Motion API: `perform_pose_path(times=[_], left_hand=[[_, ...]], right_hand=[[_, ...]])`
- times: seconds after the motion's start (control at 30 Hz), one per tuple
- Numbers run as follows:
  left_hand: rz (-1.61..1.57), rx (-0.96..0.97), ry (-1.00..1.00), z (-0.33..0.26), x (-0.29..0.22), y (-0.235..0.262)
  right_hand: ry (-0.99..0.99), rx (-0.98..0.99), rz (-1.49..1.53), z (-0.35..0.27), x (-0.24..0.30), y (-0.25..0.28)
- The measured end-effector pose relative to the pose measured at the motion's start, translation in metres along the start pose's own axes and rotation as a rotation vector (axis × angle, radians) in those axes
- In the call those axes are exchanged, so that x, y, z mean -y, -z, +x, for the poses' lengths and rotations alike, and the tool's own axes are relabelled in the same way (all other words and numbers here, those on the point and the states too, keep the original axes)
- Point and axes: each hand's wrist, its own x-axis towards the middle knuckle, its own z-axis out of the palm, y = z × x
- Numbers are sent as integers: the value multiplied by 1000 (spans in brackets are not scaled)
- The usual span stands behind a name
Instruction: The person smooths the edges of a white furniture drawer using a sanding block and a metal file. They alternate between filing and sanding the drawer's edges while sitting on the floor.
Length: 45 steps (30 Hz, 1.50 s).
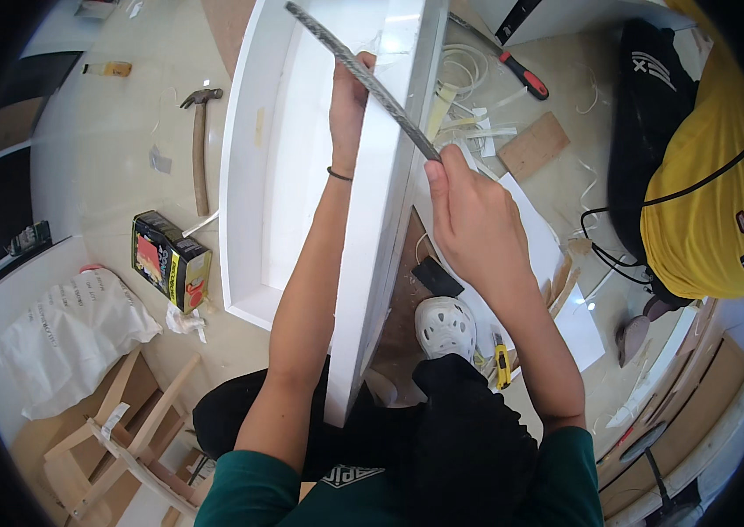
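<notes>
A long white box-like cabinet frame (pixel 244 158) stands tilted between my legs, its hollow side to the left. Reaching along the inside, my left hand (pixel 352 97) is closed at the edge of its raised side panel; the file partly covers the fingertips. My right hand (pixel 475 211) is closed around one end of a long grey metal file (pixel 363 77). The file slants up to the left, across the panel's edge and above my left hand. Whether it touches the panel I cannot tell.
Left lie a hammer (pixel 201 149), a black-and-yellow box (pixel 170 261), a white sack (pixel 78 334) and wooden framing (pixel 117 435). Right are a red-and-black handled tool (pixel 525 75), edging strips (pixel 464 114), a wood offcut (pixel 534 146) and a yellow utility knife (pixel 502 360). A person in yellow (pixel 705 193) is close by.
</notes>
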Motion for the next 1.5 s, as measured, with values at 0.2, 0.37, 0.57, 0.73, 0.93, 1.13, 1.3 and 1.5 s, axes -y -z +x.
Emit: perform_pose_path(times=[0.2,0.37,0.57,0.73,0.93,1.13,1.3,1.5], left_hand=[[8,24,-27,-12,-5,-7],[154,-37,-99,-2,-2,-4],[300,-54,-241,17,21,18],[168,-85,-228,0,11,-3],[259,-123,-110,0,15,-7],[279,-74,-216,0,21,4],[337,-42,-185,-3,25,20],[162,17,8,-34,-18,27]], right_hand=[[1,83,-72,-43,-6,-7],[3,-34,-49,-17,4,-5],[21,-6,-136,-57,-2,-14],[47,-88,-167,-26,2,-11],[-23,-20,-161,-54,1,-9],[64,-82,-138,-43,-10,-19],[4,-6,-129,-68,-2,-18],[72,-245,-51,15,-17,-4]])
